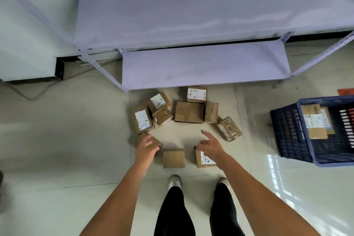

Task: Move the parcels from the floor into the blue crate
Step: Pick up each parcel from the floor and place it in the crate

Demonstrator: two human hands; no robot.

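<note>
Several brown cardboard parcels lie in a loose ring on the pale floor before my feet. My left hand (146, 145) rests on a small parcel (156, 142) at the ring's left, fingers curled over it. My right hand (209, 144) hovers with fingers spread above a labelled parcel (204, 160). A plain parcel (173, 158) sits between the two hands. The largest parcel (189, 112) lies at the back. The blue crate (287, 136) stands on the floor at the right and holds at least one labelled parcel (316, 120).
A pale lilac metal shelf rack (205, 65) stands just behind the parcels, its lowest shelf overhanging the rearmost ones. A cable (38, 93) trails over the floor at the left. My two shoes (174, 182) stand just short of the parcels.
</note>
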